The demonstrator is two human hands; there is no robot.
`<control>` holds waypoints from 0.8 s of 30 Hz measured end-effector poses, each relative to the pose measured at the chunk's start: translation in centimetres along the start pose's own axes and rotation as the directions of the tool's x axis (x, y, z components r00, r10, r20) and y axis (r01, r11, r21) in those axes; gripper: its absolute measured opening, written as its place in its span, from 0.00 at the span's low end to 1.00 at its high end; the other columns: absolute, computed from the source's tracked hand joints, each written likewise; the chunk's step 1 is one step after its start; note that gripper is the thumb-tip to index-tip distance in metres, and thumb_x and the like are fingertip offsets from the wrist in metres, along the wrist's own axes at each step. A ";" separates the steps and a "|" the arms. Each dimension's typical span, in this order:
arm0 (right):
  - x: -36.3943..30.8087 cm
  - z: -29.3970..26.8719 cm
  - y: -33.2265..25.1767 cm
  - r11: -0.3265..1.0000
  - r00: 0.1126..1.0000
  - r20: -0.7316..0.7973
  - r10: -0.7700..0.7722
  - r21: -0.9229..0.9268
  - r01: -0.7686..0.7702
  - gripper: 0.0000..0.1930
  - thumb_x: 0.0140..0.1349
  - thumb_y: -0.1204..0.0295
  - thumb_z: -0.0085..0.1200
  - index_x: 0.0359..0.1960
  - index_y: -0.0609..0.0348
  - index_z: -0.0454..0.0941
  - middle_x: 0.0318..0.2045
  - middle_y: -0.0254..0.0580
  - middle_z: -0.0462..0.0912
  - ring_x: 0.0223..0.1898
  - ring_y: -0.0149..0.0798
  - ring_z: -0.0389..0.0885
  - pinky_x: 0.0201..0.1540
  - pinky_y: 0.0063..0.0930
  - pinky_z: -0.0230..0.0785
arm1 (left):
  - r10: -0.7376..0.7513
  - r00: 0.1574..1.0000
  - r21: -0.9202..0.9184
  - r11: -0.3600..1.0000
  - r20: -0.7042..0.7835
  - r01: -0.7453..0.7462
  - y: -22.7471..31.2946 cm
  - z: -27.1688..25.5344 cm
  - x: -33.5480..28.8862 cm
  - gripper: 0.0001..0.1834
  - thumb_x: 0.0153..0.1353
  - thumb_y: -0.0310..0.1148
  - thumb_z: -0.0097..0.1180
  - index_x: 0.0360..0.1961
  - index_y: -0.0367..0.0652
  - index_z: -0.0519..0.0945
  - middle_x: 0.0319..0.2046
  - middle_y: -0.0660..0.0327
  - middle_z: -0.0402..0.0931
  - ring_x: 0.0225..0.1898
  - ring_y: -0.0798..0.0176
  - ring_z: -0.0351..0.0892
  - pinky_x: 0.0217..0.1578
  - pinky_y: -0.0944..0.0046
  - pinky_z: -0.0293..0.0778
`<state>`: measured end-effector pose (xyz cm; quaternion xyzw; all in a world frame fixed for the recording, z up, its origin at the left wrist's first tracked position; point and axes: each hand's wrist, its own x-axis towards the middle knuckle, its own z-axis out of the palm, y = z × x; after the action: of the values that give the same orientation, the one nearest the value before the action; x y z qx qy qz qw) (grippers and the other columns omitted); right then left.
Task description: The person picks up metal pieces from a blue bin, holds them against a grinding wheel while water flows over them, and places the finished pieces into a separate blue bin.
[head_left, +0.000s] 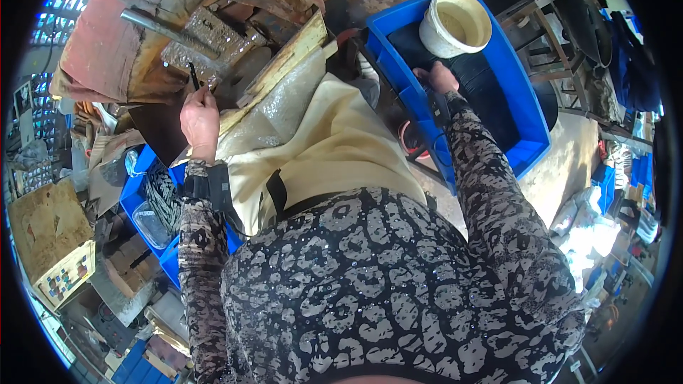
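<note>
My left hand (200, 119) is closed round a slim dark rod-like piece (193, 76), which points up toward a wet metal block (222, 34). Across that block lies a round metal bar (169, 32). My right hand (440, 78) is over the blue tray (532, 144), just inside its left wall, with its fingers curled. Whatever those fingers hold is too small or hidden to make out. A dark sheet-like layer (491, 92) covers the tray's bottom. Beyond the right hand, a cream tub (435, 34) with pale residue inside stands in the tray.
Between my hands, a wet wooden board (284, 64) slants above the cream apron (341, 128) on my lap. Stained reddish cloth (107, 35) drapes the far left. A blue crate (171, 259) with dark thin pieces sits beside my left forearm. A wooden box (50, 235) stands further left.
</note>
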<state>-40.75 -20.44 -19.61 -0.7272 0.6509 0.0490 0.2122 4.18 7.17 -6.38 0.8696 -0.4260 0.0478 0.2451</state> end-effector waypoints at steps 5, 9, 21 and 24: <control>-0.2 -0.5 3.8 0.985 0.962 -0.224 -0.158 0.038 0.170 0.18 0.56 0.56 0.59 0.27 0.61 0.82 0.28 0.54 0.83 0.33 0.49 0.84 0.38 0.39 0.77 | 0.088 0.996 -0.053 0.995 -0.027 -0.089 0.8 0.3 1.0 0.10 0.59 0.35 0.53 0.30 0.41 0.81 0.32 0.48 0.79 0.34 0.44 0.79 0.35 0.50 0.74; -0.7 1.5 2.3 0.981 0.972 -0.187 -0.141 0.104 0.163 0.24 0.52 0.48 0.61 0.33 0.59 0.81 0.32 0.48 0.84 0.36 0.47 0.84 0.38 0.41 0.75 | 0.131 0.986 0.025 0.991 -0.107 -0.129 -2.1 2.7 -0.4 0.08 0.57 0.33 0.54 0.26 0.41 0.79 0.27 0.50 0.77 0.29 0.45 0.78 0.31 0.51 0.74; -7.2 -11.1 -13.6 0.956 0.918 -0.349 -0.187 0.149 0.251 0.22 0.58 0.51 0.55 0.37 0.60 0.81 0.35 0.51 0.83 0.39 0.53 0.83 0.41 0.44 0.75 | 0.171 0.978 -0.074 0.981 -0.119 -0.180 -1.7 0.2 -1.2 0.12 0.51 0.23 0.52 0.37 0.35 0.81 0.32 0.46 0.76 0.35 0.42 0.77 0.36 0.50 0.71; -6.0 -12.5 -20.2 0.915 0.878 -0.374 -0.299 0.148 0.374 0.22 0.57 0.48 0.53 0.37 0.55 0.81 0.36 0.50 0.83 0.39 0.53 0.82 0.40 0.48 0.74 | 0.141 0.987 -0.154 0.976 -0.077 -0.152 -2.9 0.1 -0.8 0.18 0.49 0.19 0.50 0.43 0.35 0.81 0.33 0.45 0.76 0.36 0.42 0.77 0.37 0.52 0.72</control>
<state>-24.65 -18.31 -1.25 -0.7995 0.5421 -0.1876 0.1780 5.84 9.22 -7.86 0.8114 -0.4831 0.0599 0.3235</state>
